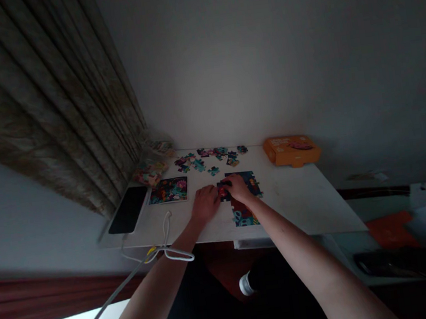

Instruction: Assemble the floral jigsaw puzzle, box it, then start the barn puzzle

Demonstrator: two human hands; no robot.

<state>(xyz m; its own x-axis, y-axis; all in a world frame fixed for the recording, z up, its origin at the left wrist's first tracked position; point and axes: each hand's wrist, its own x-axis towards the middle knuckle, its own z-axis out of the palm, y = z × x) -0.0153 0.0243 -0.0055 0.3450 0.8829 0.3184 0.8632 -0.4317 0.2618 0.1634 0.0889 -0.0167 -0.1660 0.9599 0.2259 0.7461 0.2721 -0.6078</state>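
My right hand (238, 187) is over the partly joined jigsaw puzzle (245, 213), its fingers closed in a pinch on a dark jigsaw piece with a red patch (222, 192) at the puzzle's left side. From the left, my left hand (206, 203) rests on the table with its fingers bent and their tips at that same piece's edge. Part of the puzzle lies hidden under my right hand and wrist. Loose jigsaw pieces (198, 165) are scattered farther back. Left of my hands lies a colourful picture sheet (168, 190).
A black tablet-like device (128, 210) lies at the white table's (300, 205) left edge. Behind it sits a clear bag of pieces (151, 171). An orange box (292, 150) stands at the back right. A pale cable (168, 250) crosses the front edge near my left forearm.
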